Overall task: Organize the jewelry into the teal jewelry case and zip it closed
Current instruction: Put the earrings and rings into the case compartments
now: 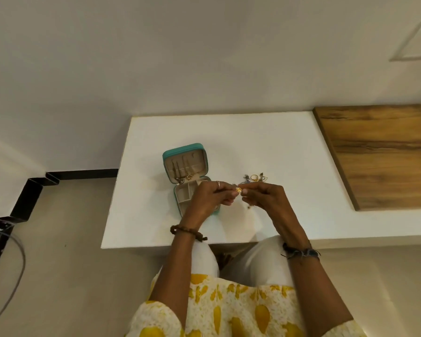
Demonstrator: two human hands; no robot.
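Note:
The teal jewelry case (167, 158) lies open on the white table (229, 137). Its raised lid holds hanging chains and pendants (184, 175). The beige compartments of its base (184, 194) are partly hidden by my left hand (210, 197). My left hand and my right hand (263, 197) meet just right of the case and pinch a small gold earring (239, 189) between their fingertips. Something small dangles under my right hand. Loose jewelry (254, 178), including a gold ring and blue-stoned earrings, lies on the table just beyond my hands.
A wooden board (379, 154) covers the table's right side. The wall rises behind the table. A black metal frame (34, 188) and a cable run along the floor at the left. My knees sit under the table's front edge.

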